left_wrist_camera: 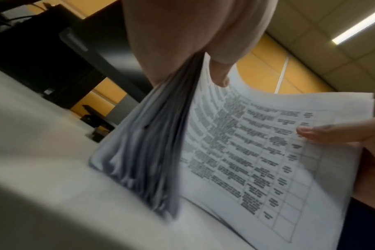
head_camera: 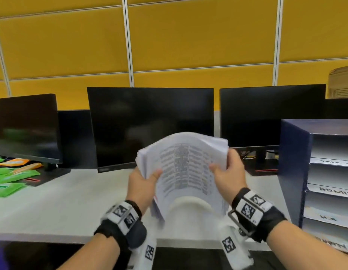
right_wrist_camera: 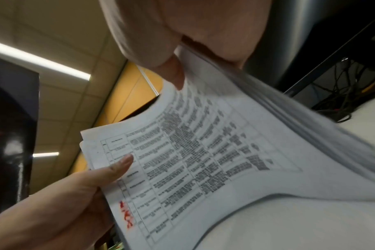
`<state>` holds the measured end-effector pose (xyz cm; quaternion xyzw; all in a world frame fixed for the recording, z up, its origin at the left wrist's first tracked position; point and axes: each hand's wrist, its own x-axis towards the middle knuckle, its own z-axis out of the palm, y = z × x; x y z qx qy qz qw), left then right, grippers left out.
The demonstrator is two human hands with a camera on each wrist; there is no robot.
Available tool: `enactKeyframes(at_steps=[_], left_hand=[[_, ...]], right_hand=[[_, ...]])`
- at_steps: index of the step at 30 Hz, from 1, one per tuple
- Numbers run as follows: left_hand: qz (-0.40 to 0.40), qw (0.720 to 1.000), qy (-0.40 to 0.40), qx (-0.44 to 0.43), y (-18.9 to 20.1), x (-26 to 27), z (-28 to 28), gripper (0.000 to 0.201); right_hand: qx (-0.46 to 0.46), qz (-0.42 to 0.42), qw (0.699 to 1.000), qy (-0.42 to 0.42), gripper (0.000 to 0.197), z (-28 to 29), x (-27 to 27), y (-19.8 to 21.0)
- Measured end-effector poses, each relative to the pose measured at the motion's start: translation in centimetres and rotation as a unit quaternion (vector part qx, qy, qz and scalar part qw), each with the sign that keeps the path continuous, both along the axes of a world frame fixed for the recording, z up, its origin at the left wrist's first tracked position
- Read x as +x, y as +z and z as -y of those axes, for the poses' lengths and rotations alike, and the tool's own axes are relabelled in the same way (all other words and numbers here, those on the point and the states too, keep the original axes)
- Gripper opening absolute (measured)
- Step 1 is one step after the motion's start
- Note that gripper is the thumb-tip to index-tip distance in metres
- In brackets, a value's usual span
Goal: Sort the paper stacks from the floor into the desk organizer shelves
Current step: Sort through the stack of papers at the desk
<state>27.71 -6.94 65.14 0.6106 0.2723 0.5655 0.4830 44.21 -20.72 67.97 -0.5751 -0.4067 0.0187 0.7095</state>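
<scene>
From the head view, the paper stack (head_camera: 186, 172) is held up between both hands above the surface (head_camera: 62, 207), bowed, its lower edge at or just over the surface in front of the middle monitor (head_camera: 149, 125). The left hand (head_camera: 143, 186) grips its left edge and the right hand (head_camera: 228, 172) its right edge, thumbs on the printed face. The desk organizer (head_camera: 294, 168) stands to the right of the right hand, so that hand is the nearer one; its labelled shelves open towards the person, and nothing stands between stack and shelves. I judge the stack's long axis must be laid flat and turned to run into a shelf. Green packets (head_camera: 7, 190) lie well to the left of the left hand.

From the left wrist view, the left hand's thumb (left_wrist_camera: 219, 74) presses on the top sheet and the sheet edges fan downward towards the surface; the right hand's thumb (left_wrist_camera: 330, 133) pinches the far edge.

From the right wrist view, the right hand clamps the stack at its upper edge, and the left hand's thumb (right_wrist_camera: 122, 164) lies on the table of print, above a red mark (right_wrist_camera: 126, 214) on the page margin.
</scene>
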Motion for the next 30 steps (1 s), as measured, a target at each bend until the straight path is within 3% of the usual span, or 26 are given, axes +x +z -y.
enactKeyframes(at_steps=[3,6,10,14,16,19,22,26,28,30], left_hand=[[-0.023,0.999,0.004,-0.03,-2.2,0.3,0.3,0.019],[-0.017,0.999,0.032,-0.03,-1.6,-0.6,-0.8,0.022],[-0.033,0.999,0.023,-0.022,-0.5,-1.1,-1.2,0.021],[-0.025,0.999,0.016,-0.016,-0.4,-1.1,-0.6,0.016],[-0.027,0.999,0.012,-0.012,-0.3,-1.4,-0.6,0.017],[-0.033,0.999,-0.007,-0.02,-0.2,-1.9,-0.8,0.016],[-0.034,0.999,-0.016,-0.033,-0.2,-2.1,-1.0,0.018],[-0.041,0.998,-0.023,-0.043,-0.2,-2.3,-1.0,0.016],[-0.043,0.998,-0.029,-0.035,0.1,-2.2,-0.6,0.014],[-0.027,0.999,-0.021,-0.017,0.7,-1.9,-0.2,0.012]], right_hand=[[-0.06,-0.022,0.998,0.02,0.041,-0.4,0.4,-2.1],[-0.038,-0.031,0.999,0.006,0.05,0.0,2.2,-1.3],[-0.044,0.037,0.998,-0.04,0.054,0.1,3.2,-0.1],[-0.027,0.077,0.994,-0.073,0.078,0.2,3.3,-0.1],[-0.058,0.146,0.982,-0.1,0.074,0.3,3.6,0.2],[-0.113,0.209,0.962,-0.135,0.049,0.4,4.0,0.8],[-0.092,0.189,0.968,-0.136,0.039,0.5,4.2,1.1],[-0.037,-0.019,0.999,0.0,0.057,0.8,4.9,0.0],[-0.048,-0.058,0.997,0.027,0.038,0.8,4.9,-0.5],[-0.034,-0.023,0.999,-0.008,0.023,0.9,4.1,0.0]])
